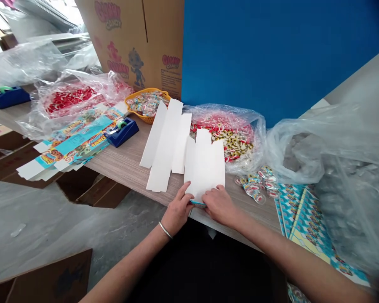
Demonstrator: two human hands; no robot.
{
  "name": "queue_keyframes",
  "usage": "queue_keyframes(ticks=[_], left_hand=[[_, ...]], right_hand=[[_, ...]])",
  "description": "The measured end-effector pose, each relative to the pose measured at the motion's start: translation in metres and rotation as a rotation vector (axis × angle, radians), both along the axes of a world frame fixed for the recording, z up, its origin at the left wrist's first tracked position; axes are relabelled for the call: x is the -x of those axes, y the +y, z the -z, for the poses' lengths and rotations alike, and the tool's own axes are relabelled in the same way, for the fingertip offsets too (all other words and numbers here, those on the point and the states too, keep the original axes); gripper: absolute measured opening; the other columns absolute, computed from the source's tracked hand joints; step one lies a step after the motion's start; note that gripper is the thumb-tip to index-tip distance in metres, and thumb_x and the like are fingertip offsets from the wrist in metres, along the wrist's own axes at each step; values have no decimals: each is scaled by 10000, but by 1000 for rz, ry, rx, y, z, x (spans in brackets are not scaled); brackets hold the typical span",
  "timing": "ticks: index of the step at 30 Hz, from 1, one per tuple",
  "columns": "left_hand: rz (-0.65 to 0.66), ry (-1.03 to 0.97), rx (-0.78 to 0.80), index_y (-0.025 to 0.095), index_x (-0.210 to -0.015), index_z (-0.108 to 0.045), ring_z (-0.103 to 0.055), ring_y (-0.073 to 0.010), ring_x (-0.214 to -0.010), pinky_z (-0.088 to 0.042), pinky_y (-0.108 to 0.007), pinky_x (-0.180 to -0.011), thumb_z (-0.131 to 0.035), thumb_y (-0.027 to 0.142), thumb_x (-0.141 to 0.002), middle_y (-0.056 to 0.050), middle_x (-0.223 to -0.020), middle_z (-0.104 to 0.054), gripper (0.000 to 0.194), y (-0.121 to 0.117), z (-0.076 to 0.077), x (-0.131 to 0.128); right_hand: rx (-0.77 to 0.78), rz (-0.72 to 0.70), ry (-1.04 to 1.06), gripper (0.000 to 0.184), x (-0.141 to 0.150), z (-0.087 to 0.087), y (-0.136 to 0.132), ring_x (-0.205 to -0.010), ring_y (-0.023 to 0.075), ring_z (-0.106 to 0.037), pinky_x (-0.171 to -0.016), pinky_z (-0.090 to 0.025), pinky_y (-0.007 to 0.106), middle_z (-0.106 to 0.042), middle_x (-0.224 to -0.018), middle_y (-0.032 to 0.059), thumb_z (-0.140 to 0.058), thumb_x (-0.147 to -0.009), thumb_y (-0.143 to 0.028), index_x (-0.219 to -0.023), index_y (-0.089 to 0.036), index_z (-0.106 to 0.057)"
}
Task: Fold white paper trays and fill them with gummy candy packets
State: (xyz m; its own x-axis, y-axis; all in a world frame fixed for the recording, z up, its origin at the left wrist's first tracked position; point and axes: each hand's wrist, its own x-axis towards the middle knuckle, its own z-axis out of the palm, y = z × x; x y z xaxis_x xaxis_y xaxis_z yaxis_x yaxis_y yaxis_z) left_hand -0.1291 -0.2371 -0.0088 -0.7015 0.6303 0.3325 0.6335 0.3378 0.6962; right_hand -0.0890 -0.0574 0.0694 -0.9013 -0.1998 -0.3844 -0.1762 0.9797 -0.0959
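A white unfolded cardboard box blank lies in front of me, its blue printed near edge bent up. My left hand pinches that edge at the left corner, thumb and fingers closed on it. On the right, my right hand has its fingers curled over the same edge. Another white blank, plain side up, rests flat just to the left. Behind the held blank sits a clear plastic bag of gummy candies. Small wrapped candies lie loose to the right of it.
A blue tape dispenser and printed box blanks are at the left, near a bag of red candies. An orange basket holds wrapped pieces. A large carton stands behind. Printed sheets and plastic bags lie right.
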Motion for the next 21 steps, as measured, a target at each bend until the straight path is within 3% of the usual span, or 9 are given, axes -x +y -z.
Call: queue_keyframes(ticks=[4,8,9,11,14,17,19,21], left_hand=[[36,21,-19,202,-1320,-520,-424,-259,-1447,-502,-453,-1097,-498,62,-942,-176,-1606,-339,403,-4,3,-5],[17,-69,-178,183,-1549,-289,-210,-296,-1538,-388,-494,-1177,-496,104,-916,-188,-1676,-131,671,-10,-4,-21],[-32,-152,-235,177,-1567,-248,-208,-302,-1539,-388,-485,-1175,-515,158,-925,-188,-1676,-130,695,-11,-7,-24],[-183,-390,-330,159,-1539,-302,-378,-296,-1468,-445,-438,-1127,-544,284,-946,-188,-1608,-334,653,-13,-17,-25],[-315,-763,-435,138,-1354,-526,-673,-256,-1088,-544,-367,-946,-597,402,-919,-114,-1226,-695,514,-18,-35,-11],[-215,-968,-484,135,-1246,-627,-680,-207,-803,-540,-305,-744,-665,378,-837,-53,-970,-745,477,-29,-51,19],[-103,-1060,-443,132,-1185,-680,-659,-191,-731,-513,-281,-683,-708,342,-771,-40,-879,-740,465,-36,-60,39],[-8,-1125,-397,136,-1141,-716,-648,-179,-706,-495,-265,-659,-736,320,-720,-34,-852,-738,460,-39,-69,57]], right_hand=[[-35,9,60,248,-14,3,-8,-1037,268,-655,-1025,-316,445,-755,-1019,142,-519,-926,-143,-1057,-124,-728],[-84,70,102,238,-20,0,-39,-1007,281,-663,-1093,-290,483,-750,-1008,156,-550,-928,-161,-1068,-82,-726],[-91,80,117,231,-20,-2,-49,-998,281,-665,-1092,-298,489,-750,-1000,149,-541,-938,-156,-1057,-89,-728],[-88,87,169,240,-22,-11,-67,-989,281,-664,-1076,-324,497,-747,-1005,143,-521,-958,-154,-1086,-101,-717],[26,51,215,278,-27,-41,-76,-966,279,-658,-983,-415,459,-738,-1014,141,-559,-968,-256,-1162,-101,-683],[155,50,376,340,-30,-86,-52,-1011,271,-636,-892,-464,398,-709,-1117,144,-592,-966,-379,-1178,-123,-663],[73,130,705,359,-30,-115,-24,-1223,325,-536,-1002,-399,458,-617,-1326,197,-546,-994,-344,-1268,-124,-620],[-68,206,839,406,-30,-134,3,-1353,390,-414,-1066,-305,551,-532,-1443,204,-571,-980,-332,-1343,-150,-572]])
